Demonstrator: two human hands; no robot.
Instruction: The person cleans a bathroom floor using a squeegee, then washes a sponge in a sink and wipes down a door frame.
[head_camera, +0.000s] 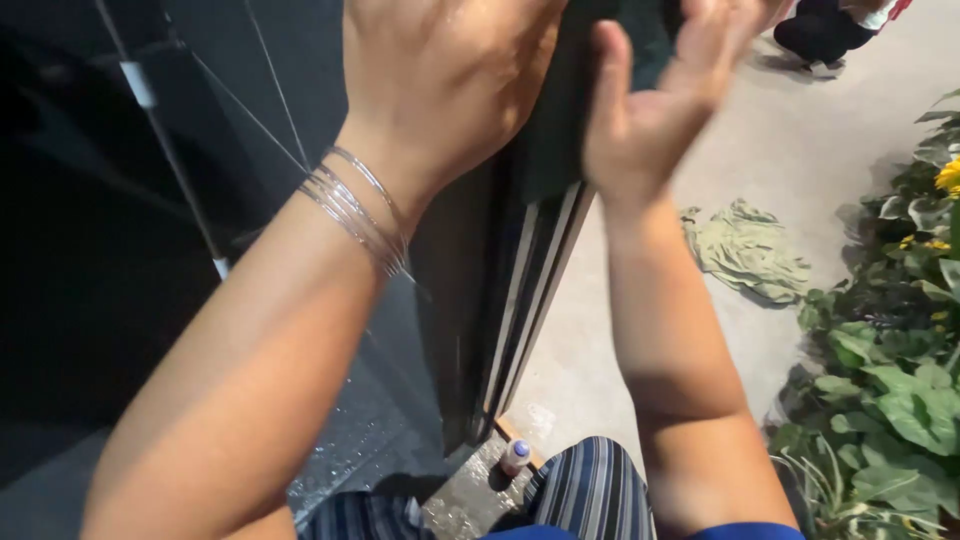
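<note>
Both hands up on the dark door panel (560, 130): left hand (450, 80) flat against its face, right hand (650, 110) open with thumb hooked on the edge between them, neither grip clenched; small bottle (516, 456) and rag (745, 250) lie untouched on floor below.

Hands: 2, left hand (440, 75) & right hand (650, 110). Dark door/panel (500, 300): 1. Thin wrist bangles (360, 215): several, exact no. unclear. Small bottle (516, 456) w/ blue cap: 1. Crumpled green cloth (748, 250): 1. Yellow flowers (950, 178): approx. 2 visible.
</note>
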